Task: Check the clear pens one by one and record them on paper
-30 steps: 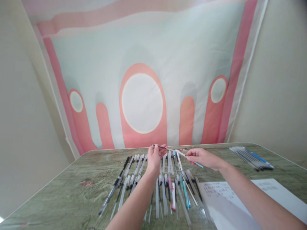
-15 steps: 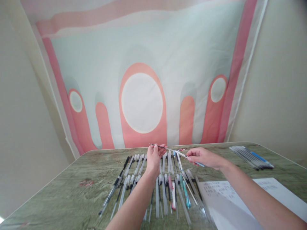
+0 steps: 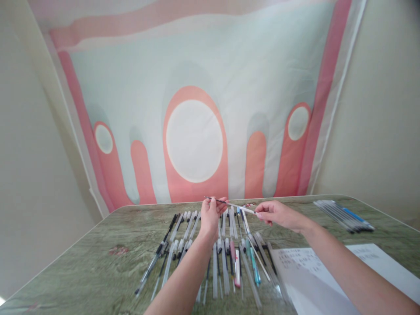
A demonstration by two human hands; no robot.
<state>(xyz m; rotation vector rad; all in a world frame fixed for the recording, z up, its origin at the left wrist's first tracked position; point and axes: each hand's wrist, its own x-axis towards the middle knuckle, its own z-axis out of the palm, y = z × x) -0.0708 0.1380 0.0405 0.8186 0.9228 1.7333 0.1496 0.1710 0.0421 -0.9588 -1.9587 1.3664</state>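
Observation:
A thin pen refill (image 3: 241, 208), dark toward the left and whitish toward the right, spans the gap between my hands above the far part of the table. The fingers of my left hand (image 3: 211, 215) are closed on its dark end, thumb on top. At the whitish end, my right hand (image 3: 277, 215) pinches it between thumb and fingers. Below lie two rows of pen parts: clear barrels (image 3: 215, 271), dark-tipped thin refills, a pink-and-white pen (image 3: 237, 267) and a teal pen (image 3: 255, 267). My left forearm hides part of the rows.
A clear pack of refills (image 3: 343, 215) with a blue strip lies at the far right of the wood-patterned table (image 3: 98, 245). Handwritten white paper (image 3: 377, 262) lies near right, partly under my right forearm. A patterned cloth (image 3: 193, 188) hangs behind the table.
A light blue end that stuck out beyond my right fingers no longer shows. My right hand has shifted very slightly; my left hand looks the same.

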